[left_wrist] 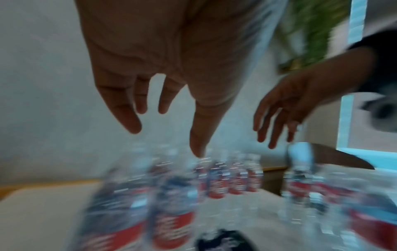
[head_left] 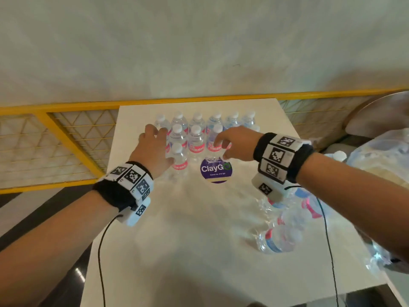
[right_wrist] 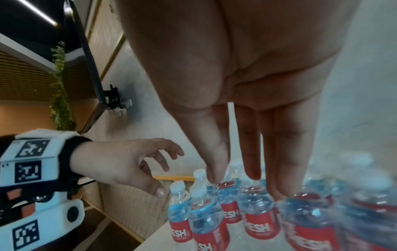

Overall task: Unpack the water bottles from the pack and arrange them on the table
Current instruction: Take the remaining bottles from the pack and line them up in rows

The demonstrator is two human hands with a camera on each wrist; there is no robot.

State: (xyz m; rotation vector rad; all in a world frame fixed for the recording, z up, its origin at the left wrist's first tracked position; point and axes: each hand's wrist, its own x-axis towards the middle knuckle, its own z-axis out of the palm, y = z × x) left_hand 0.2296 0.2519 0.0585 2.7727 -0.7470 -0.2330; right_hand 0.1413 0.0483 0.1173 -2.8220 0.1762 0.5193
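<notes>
Here we reach both hands over the group of upright water bottles (head_left: 194,134) standing at the far half of the white counter (head_left: 177,229). Our left hand (head_left: 152,149) hovers at the left edge of the group, its fingers (left_wrist: 120,105) spread and loosely extended, gripping nothing; its thumb lies just beside the nearest bottle (head_left: 179,160) at the front left, though we cannot tell whether it touches. Our right hand (head_left: 236,142) hangs above the right side of the group with its fingers (right_wrist: 249,152) pointing down toward the white caps, relaxed and apart, holding nothing as well. The bottles are clear, with red labels and white caps, packed close in rows, the back row near the counter's far edge by a yellow railing (head_left: 66,107). Just in front of the group a round purple ClayGo sticker (head_left: 215,170) lies flat on the counter. Nearer to us on the right, under our right wrist, several more bottles (head_left: 278,238) lie on their sides in crumpled clear plastic wrap (head_left: 294,209), well apart from the standing ones. The left wrist view is heavily blurred.
</notes>
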